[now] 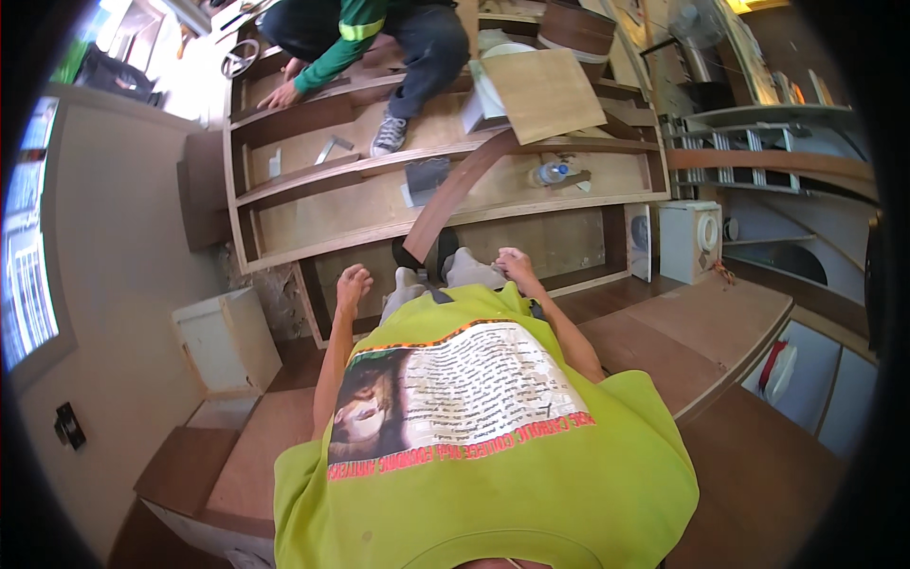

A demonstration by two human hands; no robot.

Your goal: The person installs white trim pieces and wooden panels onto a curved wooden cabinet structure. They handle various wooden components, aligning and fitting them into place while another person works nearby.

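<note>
Hands (354,284) (513,262) clenched – curved wood strip (453,192) just beyond

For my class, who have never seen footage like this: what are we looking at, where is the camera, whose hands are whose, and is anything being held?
There is one picture, from a wide fisheye camera on a person's head, looking down over their yellow-green shirt. That is why straight edges bend. Their left hand and right hand are both closed into fists, and neither visibly holds anything. Before them lies a big wooden shelf frame with a curved brown strip across it, a plastic bottle and a plywood sheet. The other person, in a green sleeve, kneels on the frame with one hand pressed to a board.
</note>
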